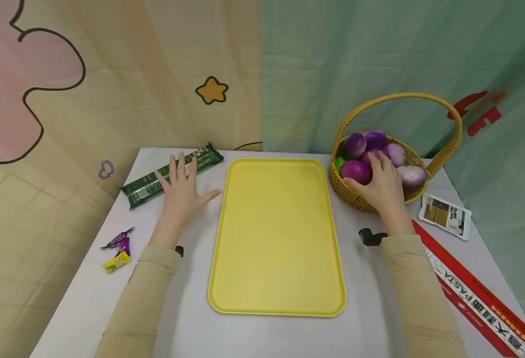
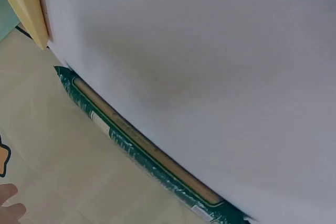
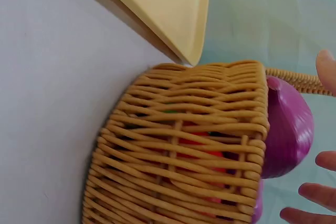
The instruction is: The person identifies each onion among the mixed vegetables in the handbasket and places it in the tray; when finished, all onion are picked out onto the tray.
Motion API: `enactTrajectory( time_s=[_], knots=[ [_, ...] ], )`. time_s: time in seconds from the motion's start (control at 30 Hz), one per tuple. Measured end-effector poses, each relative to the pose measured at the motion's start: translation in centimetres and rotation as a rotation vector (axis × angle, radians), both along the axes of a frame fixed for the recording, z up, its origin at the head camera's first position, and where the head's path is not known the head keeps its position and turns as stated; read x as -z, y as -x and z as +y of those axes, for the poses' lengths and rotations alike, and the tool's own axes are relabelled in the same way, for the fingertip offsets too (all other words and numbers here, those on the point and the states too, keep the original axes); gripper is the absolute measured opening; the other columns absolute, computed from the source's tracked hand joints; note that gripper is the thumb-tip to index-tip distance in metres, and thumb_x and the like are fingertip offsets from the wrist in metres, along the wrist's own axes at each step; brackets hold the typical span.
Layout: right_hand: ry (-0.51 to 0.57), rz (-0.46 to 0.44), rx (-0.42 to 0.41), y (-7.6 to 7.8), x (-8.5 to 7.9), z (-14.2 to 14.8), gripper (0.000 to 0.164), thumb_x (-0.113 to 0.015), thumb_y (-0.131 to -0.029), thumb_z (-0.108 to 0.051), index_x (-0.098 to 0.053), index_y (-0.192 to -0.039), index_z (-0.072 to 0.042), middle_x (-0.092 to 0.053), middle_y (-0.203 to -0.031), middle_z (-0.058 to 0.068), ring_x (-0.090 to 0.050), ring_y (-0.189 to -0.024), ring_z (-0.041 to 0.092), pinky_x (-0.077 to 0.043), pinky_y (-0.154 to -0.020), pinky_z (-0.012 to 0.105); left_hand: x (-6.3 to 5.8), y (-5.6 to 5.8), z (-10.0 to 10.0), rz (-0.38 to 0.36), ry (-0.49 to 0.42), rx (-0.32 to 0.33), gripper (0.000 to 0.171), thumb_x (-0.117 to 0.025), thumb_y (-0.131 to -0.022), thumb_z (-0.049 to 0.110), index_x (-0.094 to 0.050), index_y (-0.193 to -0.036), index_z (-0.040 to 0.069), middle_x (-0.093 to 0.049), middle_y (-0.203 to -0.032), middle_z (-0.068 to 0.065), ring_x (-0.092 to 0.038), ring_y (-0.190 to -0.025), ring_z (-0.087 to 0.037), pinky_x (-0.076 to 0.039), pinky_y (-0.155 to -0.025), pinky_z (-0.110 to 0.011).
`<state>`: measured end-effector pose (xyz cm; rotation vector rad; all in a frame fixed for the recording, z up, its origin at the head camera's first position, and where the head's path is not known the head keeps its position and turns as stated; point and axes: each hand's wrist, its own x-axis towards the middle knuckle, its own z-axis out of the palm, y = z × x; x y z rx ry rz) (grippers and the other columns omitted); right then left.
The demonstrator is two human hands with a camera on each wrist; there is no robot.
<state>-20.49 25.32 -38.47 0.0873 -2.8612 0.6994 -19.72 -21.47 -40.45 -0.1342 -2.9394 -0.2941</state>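
Note:
My right hand (image 1: 382, 191) is over the wicker basket (image 1: 349, 196), its thumb and fingers spread on either side of a purple onion (image 1: 355, 171). From the right wrist view, a gap shows between the fingertips (image 3: 317, 192) and the onion (image 3: 289, 129) at the basket's rim. Several other purple and pale onions (image 1: 412, 176) fill the basket, with a green bit at its left side; something red shows through the weave. With fingers spread, my left hand (image 1: 181, 196) hovers near a long green package (image 1: 148, 191) and holds nothing.
A yellow tray (image 1: 277, 238) lies between the hands. Small purple and yellow wrapped sweets (image 1: 116, 262) are at the left. On the right are a white-and-brown packet (image 1: 446, 217) and a long red pasta box (image 1: 477, 293). The basket's tall handle (image 1: 398, 95) arches above it.

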Motion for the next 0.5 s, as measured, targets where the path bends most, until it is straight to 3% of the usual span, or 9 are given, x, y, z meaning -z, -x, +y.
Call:
enactTrajectory(
  time_s=[0.13, 0.37, 0.5],
  knots=[
    [0.034, -0.017, 0.021, 0.0, 0.7, -0.4, 0.090, -0.069, -0.086, -0.052, -0.032, -0.151, -0.002, -0.030, -0.151, 0.029, -0.030, -0.136, 0.053, -0.026, -0.110, 0.068, 1.0, -0.7, -0.3, -0.074, -0.096, 0.014, 0.101, -0.065, -0.086, 0.060, -0.020, -0.156, 0.002, -0.004, -0.161, -0.028, -0.001, -0.149, -0.048, -0.006, -0.108, -0.078],
    [0.129, -0.051, 0.092, 0.4, 1.8, -0.8, 0.080, -0.065, -0.091, -0.048, -0.035, -0.148, -0.001, -0.034, -0.144, 0.032, -0.036, -0.132, 0.051, -0.030, -0.110, 0.065, 2.2, -1.3, 0.1, -0.335, -0.328, 0.071, 0.077, -0.061, -0.096, 0.039, -0.027, -0.152, -0.001, -0.016, -0.157, -0.030, -0.015, -0.144, -0.050, -0.025, -0.112, -0.066],
    [0.193, -0.067, 0.099, 0.8, 2.1, -1.1, 0.076, -0.065, -0.092, -0.044, -0.036, -0.146, 0.001, -0.034, -0.144, 0.031, -0.034, -0.134, 0.049, -0.028, -0.113, 0.062, 2.7, -1.3, 0.5, -0.459, -0.469, 0.088, 0.067, -0.060, -0.098, 0.028, -0.032, -0.150, -0.002, -0.029, -0.151, -0.029, -0.031, -0.139, -0.045, -0.033, -0.111, -0.058]
  ],
)
